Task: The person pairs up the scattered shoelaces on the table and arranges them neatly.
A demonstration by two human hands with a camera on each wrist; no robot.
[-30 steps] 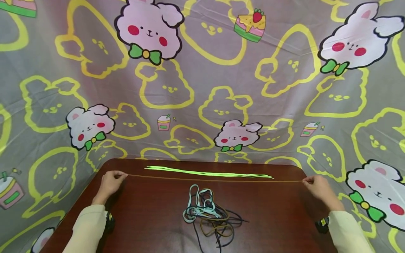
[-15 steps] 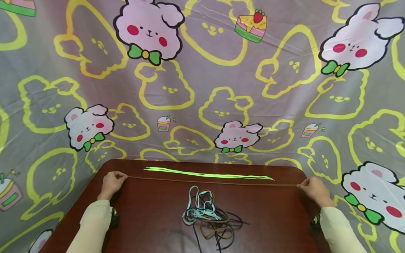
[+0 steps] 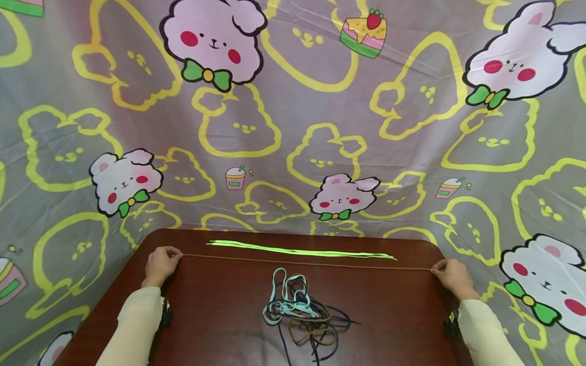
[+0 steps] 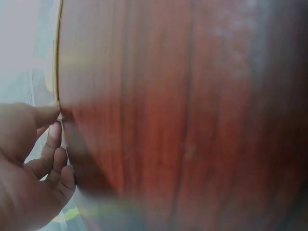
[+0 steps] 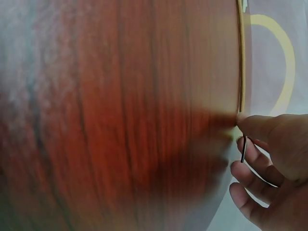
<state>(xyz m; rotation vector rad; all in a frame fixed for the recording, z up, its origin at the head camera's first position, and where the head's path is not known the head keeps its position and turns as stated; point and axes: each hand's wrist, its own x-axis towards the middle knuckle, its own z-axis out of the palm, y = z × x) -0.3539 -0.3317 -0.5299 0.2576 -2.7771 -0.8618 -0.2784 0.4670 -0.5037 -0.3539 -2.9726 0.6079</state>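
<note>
A thin brown shoelace (image 3: 293,263) stretches nearly straight across the far part of the table. At its left end my left hand (image 3: 161,267) pinches it between thumb and finger, the other fingers curled in the left wrist view. My right hand (image 3: 455,277) pinches the other end, and a short dark tip (image 5: 243,149) sticks out past the thumb in the right wrist view. Just beyond the brown lace lies a bundle of bright yellow-green shoelaces (image 3: 297,251), roughly parallel to it.
Nearer the front, a tangled heap holds a light blue lace (image 3: 297,308), dark laces (image 3: 336,312) and a brown one (image 3: 293,335). The dark red wooden table (image 3: 220,315) ends at a patterned cloth backdrop (image 3: 279,112).
My right hand has come inward and slightly nearer with its end of the brown shoelace. The left hand has barely moved. The yellow-green bundle and the heap lie as before.
</note>
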